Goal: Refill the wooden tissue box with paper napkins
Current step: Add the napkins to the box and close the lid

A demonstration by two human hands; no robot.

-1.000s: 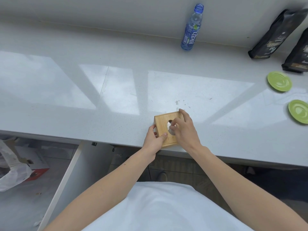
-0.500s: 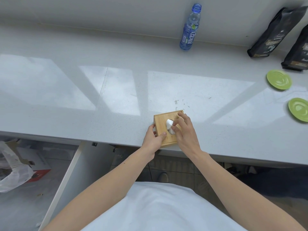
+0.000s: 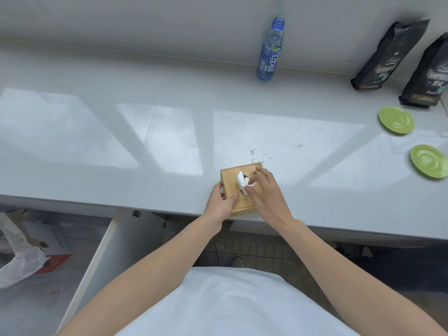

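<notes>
A small square wooden tissue box (image 3: 230,180) sits on the grey counter (image 3: 169,141) close to its front edge. A white paper napkin (image 3: 241,181) sticks up out of the round hole in the box's lid. My left hand (image 3: 221,202) grips the box's near left corner, thumb on the lid. My right hand (image 3: 265,190) rests over the right side of the lid and pinches the napkin between thumb and fingers. The inside of the box is hidden.
A blue plastic bottle (image 3: 270,50) stands at the back by the wall. Two black pouches (image 3: 388,57) (image 3: 429,73) lean at the back right, with two green saucers (image 3: 396,120) (image 3: 429,161) in front of them. A white bag (image 3: 17,258) lies on the floor, lower left.
A white napkin has come up out of the lid's hole, drawn higher by my right hand's fingers. My left hand stays on the box's corner.
</notes>
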